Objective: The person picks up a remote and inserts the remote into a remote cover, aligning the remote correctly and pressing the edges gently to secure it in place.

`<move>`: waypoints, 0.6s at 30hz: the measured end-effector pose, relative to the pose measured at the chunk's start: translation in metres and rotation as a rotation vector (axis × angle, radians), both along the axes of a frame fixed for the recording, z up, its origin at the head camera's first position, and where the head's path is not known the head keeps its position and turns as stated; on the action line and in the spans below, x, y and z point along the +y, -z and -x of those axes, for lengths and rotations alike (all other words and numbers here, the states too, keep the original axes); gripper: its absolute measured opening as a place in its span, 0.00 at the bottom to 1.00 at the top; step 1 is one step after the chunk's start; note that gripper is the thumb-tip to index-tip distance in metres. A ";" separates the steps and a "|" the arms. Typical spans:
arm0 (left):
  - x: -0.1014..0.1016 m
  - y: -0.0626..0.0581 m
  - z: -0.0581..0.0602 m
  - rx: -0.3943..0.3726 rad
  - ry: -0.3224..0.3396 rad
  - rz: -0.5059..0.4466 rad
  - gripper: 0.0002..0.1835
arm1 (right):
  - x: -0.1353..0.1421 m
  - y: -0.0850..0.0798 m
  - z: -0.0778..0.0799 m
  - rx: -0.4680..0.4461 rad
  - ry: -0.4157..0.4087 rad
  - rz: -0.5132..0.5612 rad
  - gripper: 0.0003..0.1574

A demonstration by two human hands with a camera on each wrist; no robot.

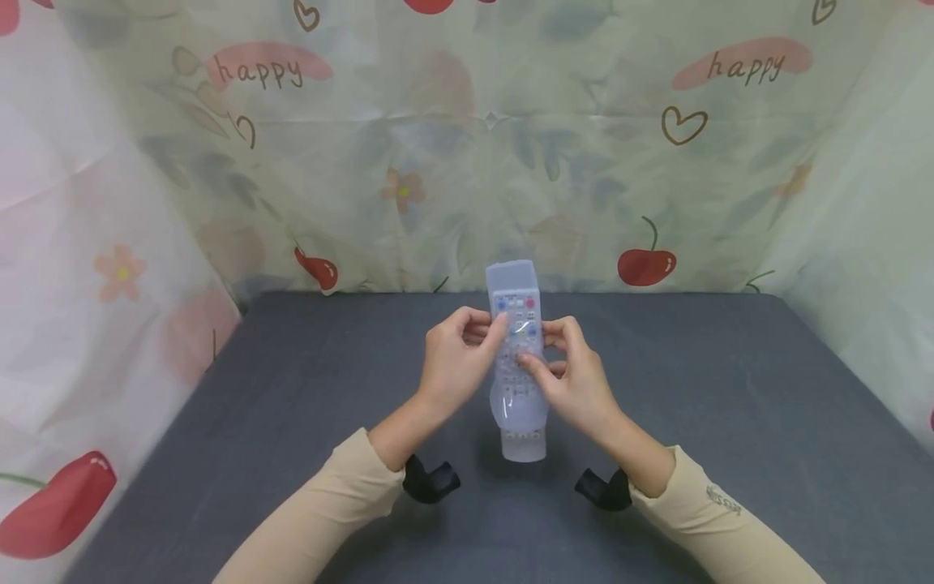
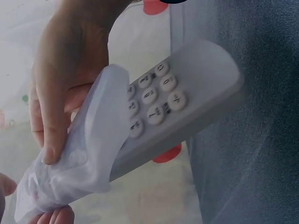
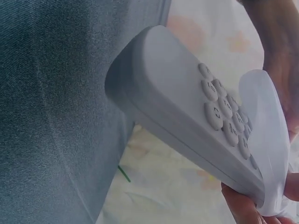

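A pale remote control [image 1: 524,448] with several round buttons stands upright above the table, partly inside a translucent sleeve [image 1: 516,410]. Its lower end sticks out bare, while the sleeve's flattened top reaches past the upper end. My left hand [image 1: 456,357] pinches the sleeved remote at its left edge, thumb on the button face. Lower on the right edge, my right hand [image 1: 580,377] grips it with the thumb across the front. In the left wrist view the sleeve's loose rim [image 2: 105,121] flares away from the number buttons. Fingers behind the remote are partly hidden.
Below the hands spreads a dark grey table [image 1: 328,373]. A printed cloth [image 1: 489,162] with cherries, flowers and hearts hangs behind it and along both sides. Black straps [image 1: 430,480] show at both wrists under the beige cuffs.
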State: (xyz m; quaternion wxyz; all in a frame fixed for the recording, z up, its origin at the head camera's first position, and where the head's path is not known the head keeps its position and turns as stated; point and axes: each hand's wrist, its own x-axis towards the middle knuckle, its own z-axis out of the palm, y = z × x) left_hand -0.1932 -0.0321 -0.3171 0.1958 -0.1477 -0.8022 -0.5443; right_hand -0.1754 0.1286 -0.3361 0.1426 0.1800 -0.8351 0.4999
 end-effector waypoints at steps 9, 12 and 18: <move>-0.002 -0.005 0.002 -0.067 0.042 0.085 0.13 | 0.002 -0.001 0.000 0.020 -0.038 -0.021 0.26; -0.002 -0.003 0.004 -0.083 0.063 0.078 0.12 | 0.003 0.001 0.001 0.007 -0.052 -0.023 0.26; -0.002 0.001 0.008 -0.126 0.110 -0.042 0.13 | 0.008 -0.003 0.004 -0.048 -0.089 -0.060 0.30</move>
